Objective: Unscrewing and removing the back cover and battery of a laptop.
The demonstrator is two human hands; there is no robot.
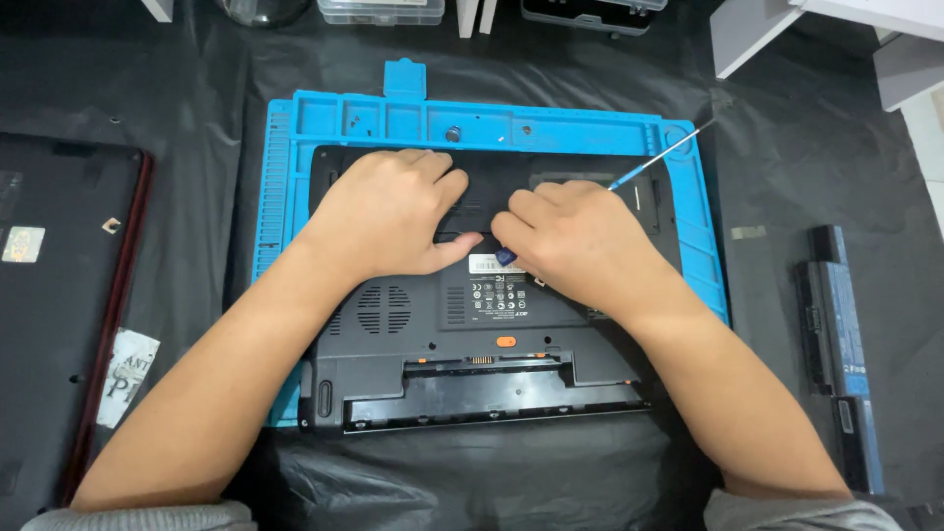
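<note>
A black laptop (472,339) lies upside down on a blue work mat (324,123), its battery bay empty at the near edge. My left hand (388,211) rests flat on the black access cover (487,182) of the laptop's underside, thumb pressing near the cover's edge. My right hand (575,236) grips a thin screwdriver (659,157) with a blue handle; its shaft points up to the right past the mat's corner. A small blue piece (504,256) shows under my right thumb, against the cover's edge.
Another dark laptop (59,295) with a red rim lies at the left. A long black battery pack (836,334) lies at the right. Clear plastic boxes (382,10) and white furniture legs (757,34) stand along the far edge. Black sheeting (197,98) covers the table.
</note>
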